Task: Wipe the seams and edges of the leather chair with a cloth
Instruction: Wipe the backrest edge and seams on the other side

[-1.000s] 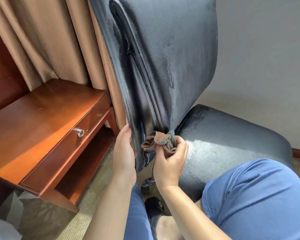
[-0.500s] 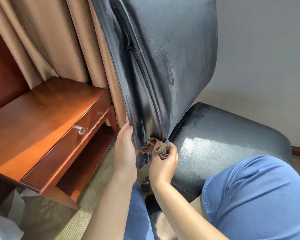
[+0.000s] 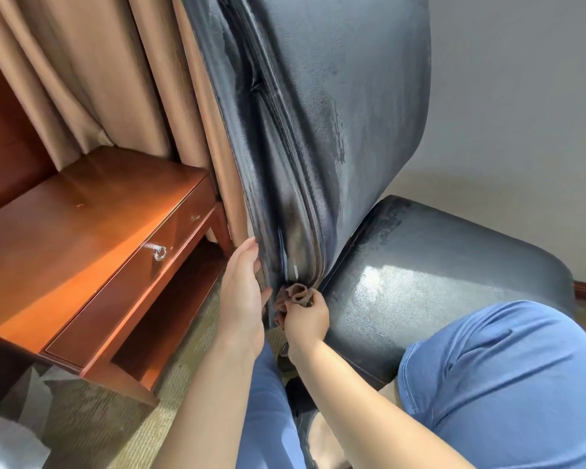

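Observation:
A black leather chair fills the middle of the head view, its tall backrest [image 3: 335, 96] rising above the seat [image 3: 437, 279]. A long seam [image 3: 285, 184] runs down the backrest's side edge. My right hand [image 3: 307, 321] grips a bunched brownish cloth [image 3: 295, 294] and holds it against the bottom of that seam, where backrest meets seat. My left hand [image 3: 244, 292] lies with straight fingers against the backrest's outer edge, just left of the cloth.
A reddish wooden desk [image 3: 82, 231] with a keyed drawer [image 3: 156, 253] stands at the left. Tan curtains [image 3: 99, 79] hang behind it. A grey wall [image 3: 521, 113] is at the right. My knees in blue trousers [image 3: 504, 384] are close to the seat's front, over the carpet [image 3: 115, 418].
My right hand has slid the cloth down and left along the seam to the backrest's lower end. My left hand has stayed on the backrest edge.

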`<state>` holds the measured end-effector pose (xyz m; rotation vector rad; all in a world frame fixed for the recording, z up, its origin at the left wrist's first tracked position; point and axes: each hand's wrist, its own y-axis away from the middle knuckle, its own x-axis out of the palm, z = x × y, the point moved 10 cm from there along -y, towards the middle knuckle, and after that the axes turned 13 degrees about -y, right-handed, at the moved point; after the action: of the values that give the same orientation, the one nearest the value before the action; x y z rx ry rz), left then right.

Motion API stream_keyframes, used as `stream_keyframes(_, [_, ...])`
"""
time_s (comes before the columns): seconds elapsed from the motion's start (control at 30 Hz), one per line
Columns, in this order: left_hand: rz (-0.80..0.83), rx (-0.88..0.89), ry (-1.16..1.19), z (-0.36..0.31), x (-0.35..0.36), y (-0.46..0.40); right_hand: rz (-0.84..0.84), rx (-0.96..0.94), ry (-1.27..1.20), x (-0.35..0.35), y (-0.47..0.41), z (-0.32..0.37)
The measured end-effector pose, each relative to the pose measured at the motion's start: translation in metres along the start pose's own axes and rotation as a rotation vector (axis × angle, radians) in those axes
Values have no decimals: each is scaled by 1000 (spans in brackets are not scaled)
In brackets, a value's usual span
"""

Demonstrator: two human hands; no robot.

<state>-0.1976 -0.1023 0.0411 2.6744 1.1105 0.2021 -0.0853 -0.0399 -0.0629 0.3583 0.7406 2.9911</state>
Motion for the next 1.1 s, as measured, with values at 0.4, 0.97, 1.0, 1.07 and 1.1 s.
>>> stream_keyframes(0.4, [0, 16, 6, -8, 9, 8, -43, -326, -105, -23, 31, 68])
stream_keyframes(0.97, [0, 3, -13, -9, 9, 14, 22, -812, 18, -24, 64, 144])
stream_keyframes(1.0, [0, -1, -5, -11, 10, 17, 12, -851, 16, -24, 66, 152])
stream_keyframes(1.07, [-9, -15, 5, -9, 8, 17, 12, -927, 19, -23, 73, 164])
stream_keyframes(1.1, [-7, -21, 9, -8, 8, 17, 16, -946, 3, -22, 76, 168])
